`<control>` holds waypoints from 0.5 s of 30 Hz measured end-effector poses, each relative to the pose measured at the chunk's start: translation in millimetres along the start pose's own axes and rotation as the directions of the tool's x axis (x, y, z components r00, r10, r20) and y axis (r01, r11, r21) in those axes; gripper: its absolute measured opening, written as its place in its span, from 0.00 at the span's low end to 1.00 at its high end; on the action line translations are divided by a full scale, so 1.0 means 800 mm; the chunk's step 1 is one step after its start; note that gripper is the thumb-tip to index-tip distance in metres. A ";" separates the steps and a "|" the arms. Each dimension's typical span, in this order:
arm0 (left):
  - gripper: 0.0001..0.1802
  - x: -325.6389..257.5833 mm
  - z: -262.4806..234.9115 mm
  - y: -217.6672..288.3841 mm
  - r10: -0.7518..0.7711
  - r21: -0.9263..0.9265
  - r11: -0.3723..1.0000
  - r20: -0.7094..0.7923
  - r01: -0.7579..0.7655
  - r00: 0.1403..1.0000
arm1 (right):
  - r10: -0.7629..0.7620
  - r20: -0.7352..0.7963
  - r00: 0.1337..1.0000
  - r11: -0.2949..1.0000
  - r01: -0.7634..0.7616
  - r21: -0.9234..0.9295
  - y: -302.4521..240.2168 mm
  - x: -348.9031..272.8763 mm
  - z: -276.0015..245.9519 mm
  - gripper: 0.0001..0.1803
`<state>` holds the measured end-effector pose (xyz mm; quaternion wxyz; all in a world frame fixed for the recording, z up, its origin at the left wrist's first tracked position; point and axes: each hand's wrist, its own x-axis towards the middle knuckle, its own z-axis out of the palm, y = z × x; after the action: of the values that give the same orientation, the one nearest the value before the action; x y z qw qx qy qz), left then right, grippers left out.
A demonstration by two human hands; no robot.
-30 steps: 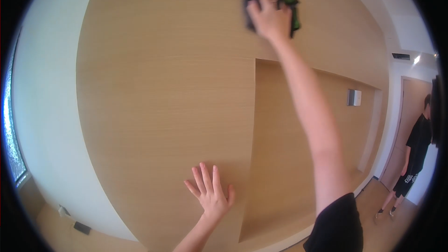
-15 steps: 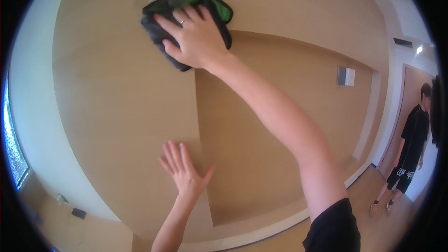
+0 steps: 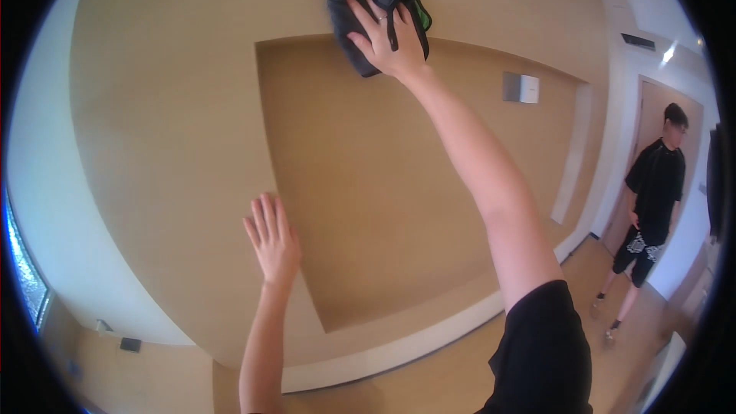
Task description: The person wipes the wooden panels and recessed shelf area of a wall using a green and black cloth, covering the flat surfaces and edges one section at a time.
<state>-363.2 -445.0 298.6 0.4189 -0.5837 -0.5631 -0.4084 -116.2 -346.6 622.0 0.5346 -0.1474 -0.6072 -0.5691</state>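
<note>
My right hand [image 3: 395,42] is raised high and presses a dark grey cleaning cloth [image 3: 345,23] with green patches and a black border against the beige wall [image 3: 169,146]. Its fingers are spread over the folded cloth, and a strip of the dark edging crosses the back of the hand. The cloth overlaps the top edge of a recessed panel [image 3: 399,169] in the wall. Lower down, my left hand [image 3: 274,245] is open, holding nothing, with fingers stretched upward at the left edge of the recess; whether the palm touches the wall cannot be told.
A small grey and white box [image 3: 521,87] is fixed inside the recess on the right. A person [image 3: 657,192] in black clothes stands near a door [image 3: 632,161] at the far right. A pale ledge [image 3: 399,353] runs below the recess. A window [image 3: 27,268] lies far left.
My right hand and the cloth have slid right along the wall to above the recess. My left hand's thumb is no longer spread out. The view has shifted, and the person at right has turned.
</note>
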 end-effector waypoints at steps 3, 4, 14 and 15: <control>0.37 0.001 0.006 -0.001 -0.010 0.041 0.999 -0.022 0.011 1.000 | 0.061 0.122 0.991 0.994 -0.049 -0.094 0.039 -0.022 -0.009 0.32; 0.37 0.002 0.007 0.002 -0.028 0.042 0.999 -0.022 0.029 0.999 | 0.055 0.134 0.989 0.994 -0.041 -0.102 0.053 -0.030 -0.012 0.32; 0.39 -0.003 0.040 0.018 -0.037 0.107 0.993 -0.120 0.050 0.992 | 0.161 0.270 0.949 0.987 -0.155 -0.043 0.217 -0.127 -0.047 0.33; 0.39 0.005 0.043 0.028 -0.100 0.115 0.987 -0.105 0.112 0.989 | 0.215 0.292 0.932 0.976 -0.215 -0.035 0.240 -0.137 -0.051 0.33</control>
<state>-340.5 -411.8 291.1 0.4582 -0.5055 -0.5957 -0.4238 97.2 -274.7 625.7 0.4974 -0.2964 -0.6593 -0.4797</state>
